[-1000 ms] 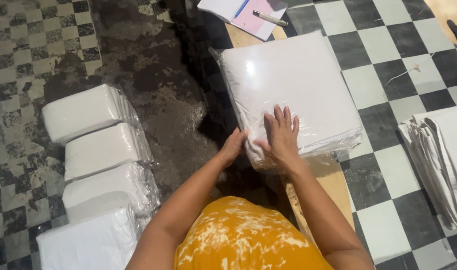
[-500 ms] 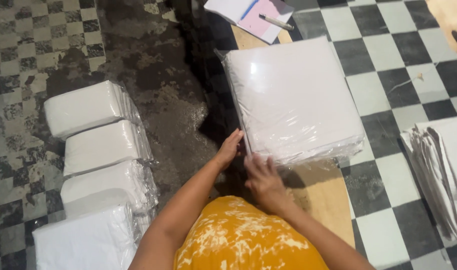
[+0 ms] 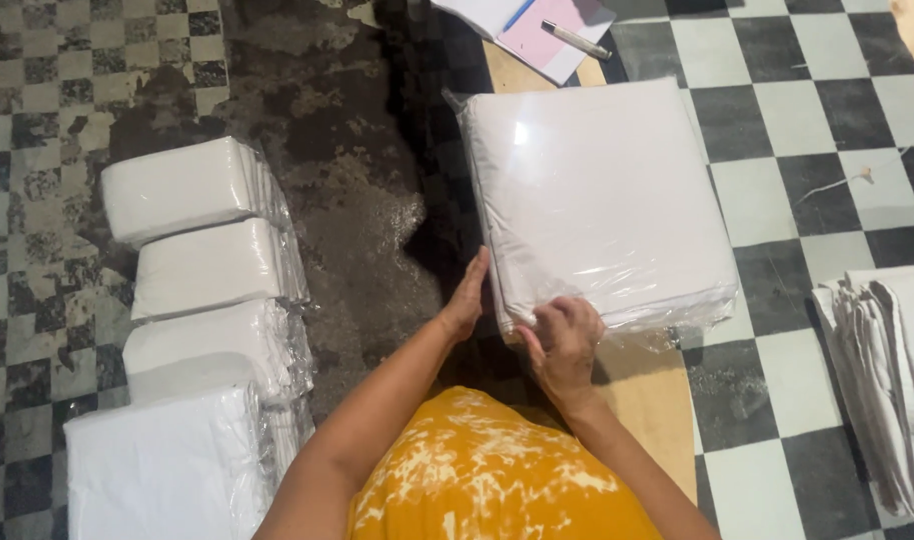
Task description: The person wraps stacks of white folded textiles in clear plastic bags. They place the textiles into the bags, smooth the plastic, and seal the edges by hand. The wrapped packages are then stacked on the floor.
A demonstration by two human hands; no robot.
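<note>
Nearest the camera, an orange patterned garment (image 3: 497, 480) fills the lower middle, and both forearms reach forward from it. The right hand (image 3: 565, 338) is curled closed, fingers pinching the loose clear film at the near edge of a plastic-wrapped pack of white sheets (image 3: 597, 190). The left hand (image 3: 467, 298) is open and flat, its palm pressed against the pack's near-left corner, gripping nothing.

The pack lies flat on a wooden board (image 3: 647, 400) set on the checkered floor (image 3: 777, 200), covering most of the board, with bare wood showing at the board's near end. To the left, on a dark worn patch of floor, a row of wrapped white bundles (image 3: 202, 290) sits well apart from the pack. At the right edge lies a stack of loose white sheets (image 3: 892, 380). Beyond the pack's far edge rests a notebook (image 3: 537, 25) with a pen (image 3: 575, 40) on it.

The film looks thin; a hard tug from the pinching hand could likely tear it, or slide the pack off the board's left edge.
</note>
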